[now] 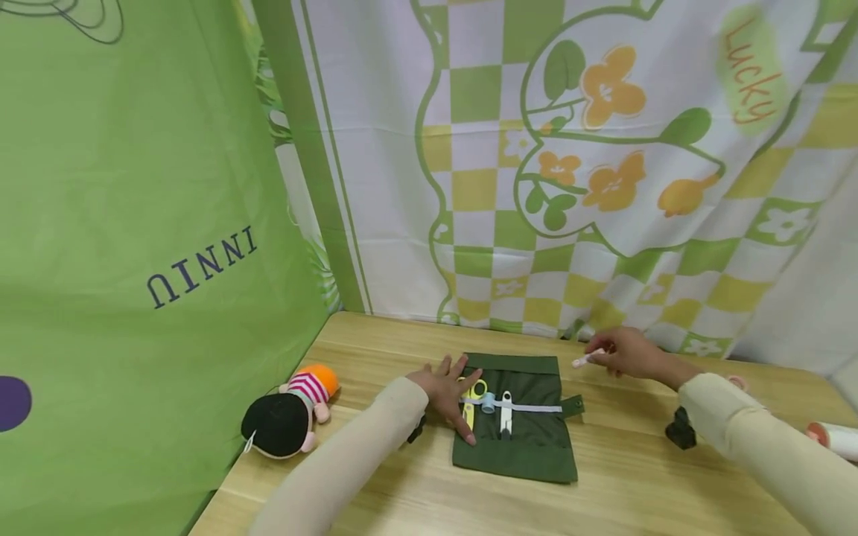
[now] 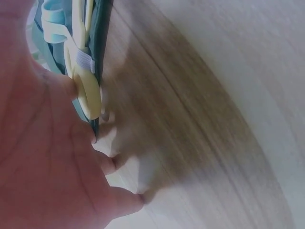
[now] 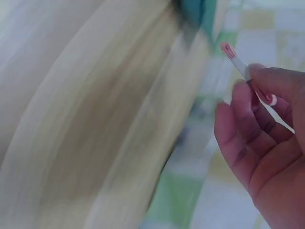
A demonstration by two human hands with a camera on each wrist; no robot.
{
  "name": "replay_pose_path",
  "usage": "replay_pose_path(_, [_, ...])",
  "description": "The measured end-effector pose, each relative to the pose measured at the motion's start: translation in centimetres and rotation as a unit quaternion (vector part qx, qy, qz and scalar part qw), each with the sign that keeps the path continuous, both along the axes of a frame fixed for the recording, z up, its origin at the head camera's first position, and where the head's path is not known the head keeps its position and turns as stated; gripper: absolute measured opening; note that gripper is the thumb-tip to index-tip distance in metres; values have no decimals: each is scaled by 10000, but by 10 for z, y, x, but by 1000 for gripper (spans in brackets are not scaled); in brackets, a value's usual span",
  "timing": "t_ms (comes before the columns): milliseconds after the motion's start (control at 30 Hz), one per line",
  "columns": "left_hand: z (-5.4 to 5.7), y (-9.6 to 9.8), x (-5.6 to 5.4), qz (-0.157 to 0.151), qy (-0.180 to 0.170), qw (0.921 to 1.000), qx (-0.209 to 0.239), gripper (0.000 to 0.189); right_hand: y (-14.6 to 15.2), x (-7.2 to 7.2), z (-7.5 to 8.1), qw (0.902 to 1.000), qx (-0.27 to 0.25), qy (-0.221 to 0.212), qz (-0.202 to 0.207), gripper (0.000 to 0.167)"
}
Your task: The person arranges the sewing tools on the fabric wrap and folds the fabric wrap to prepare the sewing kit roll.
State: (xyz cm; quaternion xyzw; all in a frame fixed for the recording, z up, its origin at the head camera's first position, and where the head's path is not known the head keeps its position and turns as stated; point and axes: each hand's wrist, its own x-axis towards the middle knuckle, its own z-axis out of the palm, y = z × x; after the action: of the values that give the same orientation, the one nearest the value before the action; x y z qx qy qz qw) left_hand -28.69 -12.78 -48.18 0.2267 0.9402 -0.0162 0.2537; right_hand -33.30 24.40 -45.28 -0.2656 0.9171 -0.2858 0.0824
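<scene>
A dark green fabric pouch [image 1: 536, 454] lies unfolded on the wooden table. Its pale elastic band crosses yellow scissors [image 1: 469, 418], a light-blue looped piece [image 1: 488, 403] and a slim white tool [image 1: 506, 413] with a dark tip. My left hand [image 1: 442, 391] rests with spread fingers over the pouch's left edge, partly covering the scissors. Beyond the pouch's upper right corner, my right hand [image 1: 626, 353] pinches a small pink-and-white folded strip [image 3: 240, 64] between thumb and fingers, above the table. The strip's exact kind is unclear.
A doll [image 1: 278, 424] with black hair lies at the table's left. To the right are a black object [image 1: 681, 429], a pinkish ring-like thing [image 1: 737, 383] and a white spool [image 1: 838, 441] with an orange end. A patterned curtain [image 1: 482, 186] hangs behind the table.
</scene>
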Motion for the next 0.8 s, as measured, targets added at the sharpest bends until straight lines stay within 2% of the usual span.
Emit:
replay_pose_path(133, [-2,0,-1,-13,31,10000,-45,129,-34,-4,7,9992,-70,-64,379,20])
replay_pose_path(233, [-2,0,-2,3,27,10000,-32,128,-57,-9,7,9982,-41,-68,595,18])
replay_pose_path(400, [-1,2,-3,-37,-40,10000,53,127,-83,-20,0,9959,101,-188,881,1])
replay_pose_path(567, [-3,2,-4,-50,-71,9999,106,127,-97,-26,-9,9905,216,-309,1320,4])
replay_pose_path(800, [-9,-1,-7,-46,-63,9999,140,128,-112,-28,-22,9871,409,-976,1198,9])
